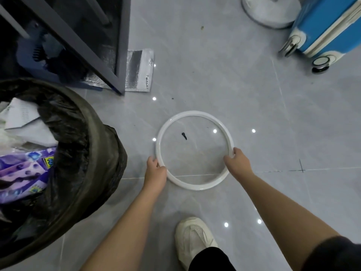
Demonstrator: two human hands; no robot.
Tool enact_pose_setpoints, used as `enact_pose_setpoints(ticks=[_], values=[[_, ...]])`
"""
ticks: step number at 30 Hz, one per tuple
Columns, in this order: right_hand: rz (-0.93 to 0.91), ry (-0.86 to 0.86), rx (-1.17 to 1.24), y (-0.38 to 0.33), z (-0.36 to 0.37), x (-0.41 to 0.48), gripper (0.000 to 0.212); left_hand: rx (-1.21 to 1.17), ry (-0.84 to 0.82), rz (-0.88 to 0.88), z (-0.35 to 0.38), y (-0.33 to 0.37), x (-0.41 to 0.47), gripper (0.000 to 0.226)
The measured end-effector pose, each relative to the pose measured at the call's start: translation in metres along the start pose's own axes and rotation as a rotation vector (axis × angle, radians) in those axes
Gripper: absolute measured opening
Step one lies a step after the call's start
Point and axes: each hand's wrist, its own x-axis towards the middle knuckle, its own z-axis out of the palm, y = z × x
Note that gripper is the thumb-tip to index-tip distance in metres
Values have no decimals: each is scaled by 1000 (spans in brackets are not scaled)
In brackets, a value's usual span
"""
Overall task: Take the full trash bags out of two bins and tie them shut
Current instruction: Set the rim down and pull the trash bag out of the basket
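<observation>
A round bin (97, 182) lined with a black trash bag (66, 122) stands at the left, full of white paper and purple packaging. The bag's top is folded over the bin's rim. A white plastic ring (195, 115) lies at or just above the grey floor in the middle. My left hand (156, 173) grips the ring's left side. My right hand (237, 161) grips its right side. A small dark scrap (184, 136) lies on the floor inside the ring.
A dark metal frame (117, 45) with a silver foil sheet (139, 71) at its foot stands at the upper left. A blue suitcase (328, 28) and a white round base (269, 10) are at the upper right. My white shoe (192, 237) is near the bottom.
</observation>
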Motion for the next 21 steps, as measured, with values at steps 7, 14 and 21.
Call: enact_pose_setpoints(ticks=[7, 14, 21], values=[[-63, -5, -4, -27, 3, -22, 57, -278, 5, 20, -23, -2, -44, 64], [-191, -363, 289, -105, 36, -88, 53, -633, -17, 45, -51, -6, -104, 44], [9, -769, 598, -164, 58, -145, 19, -1129, 31, 49, -84, 0, -142, 19]])
